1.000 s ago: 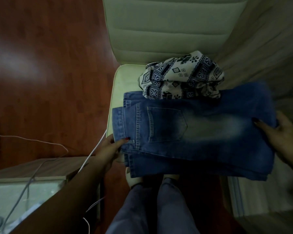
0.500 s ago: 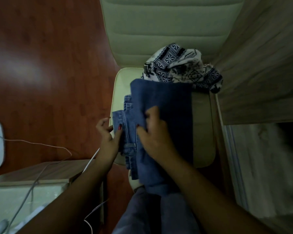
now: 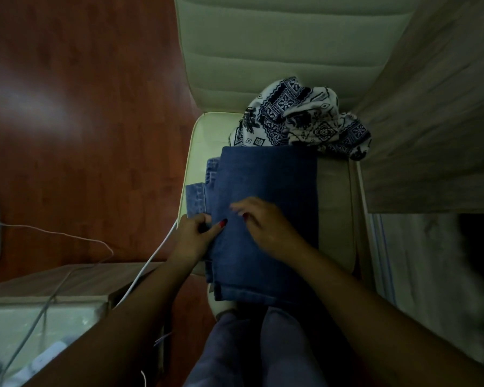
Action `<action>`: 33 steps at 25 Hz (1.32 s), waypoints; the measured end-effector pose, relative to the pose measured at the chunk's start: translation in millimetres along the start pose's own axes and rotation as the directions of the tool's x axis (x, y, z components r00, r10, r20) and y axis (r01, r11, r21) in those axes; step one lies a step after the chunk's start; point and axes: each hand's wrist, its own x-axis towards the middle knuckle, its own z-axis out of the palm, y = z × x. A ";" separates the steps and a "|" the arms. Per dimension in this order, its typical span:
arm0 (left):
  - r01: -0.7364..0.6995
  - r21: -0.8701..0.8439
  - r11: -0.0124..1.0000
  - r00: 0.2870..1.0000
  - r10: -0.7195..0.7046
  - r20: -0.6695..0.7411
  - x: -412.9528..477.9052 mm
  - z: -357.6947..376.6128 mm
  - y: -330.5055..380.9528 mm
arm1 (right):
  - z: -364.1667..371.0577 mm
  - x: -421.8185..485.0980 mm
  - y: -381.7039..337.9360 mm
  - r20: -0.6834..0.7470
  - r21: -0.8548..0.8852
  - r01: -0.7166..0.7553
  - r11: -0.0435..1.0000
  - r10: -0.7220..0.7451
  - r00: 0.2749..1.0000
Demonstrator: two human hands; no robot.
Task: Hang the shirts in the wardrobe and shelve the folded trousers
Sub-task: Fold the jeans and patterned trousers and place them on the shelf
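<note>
A pair of blue jeans point(image 3: 266, 188) lies folded in half on the cream chair seat point(image 3: 334, 208), with its near end hanging over the seat's front edge. My left hand point(image 3: 196, 236) pinches the jeans' left edge between thumb and fingers. My right hand point(image 3: 266, 224) rests palm-down on top of the folded denim, fingers spread and a little blurred. Behind the jeans, a crumpled white shirt with a black pattern point(image 3: 299, 118) sits at the back of the seat against the chair back.
A light wooden wardrobe panel point(image 3: 436, 113) stands right of the chair, with a dark opening point(image 3: 478, 247) below it. A low cabinet point(image 3: 45, 291) with white cables point(image 3: 148, 261) stands at the lower left. The floor point(image 3: 81, 107) is red-brown wood. My legs point(image 3: 249, 350) are under the seat front.
The jeans were stretched out between both hands; the right hand has carried the leg end over to the left, folding them in half. It now lies flat on top.
</note>
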 end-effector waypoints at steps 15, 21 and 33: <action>0.189 -0.148 0.971 0.981 -0.193 -0.014 -6.4 -8.7 4.4 | -193.0 86.2 -27.7 -0.767 -0.254 0.258 0.932 -0.356 0.533; 0.175 -0.325 0.930 0.982 -0.188 -0.007 -14.0 -11.2 -1.5 | -181.0 96.0 11.6 -0.596 -0.430 0.045 0.902 -0.320 0.736; -0.457 0.864 0.214 0.798 0.527 0.291 4.6 13.9 -3.9 | 16.7 -21.3 78.2 -0.331 -0.619 -0.146 0.772 -0.088 0.939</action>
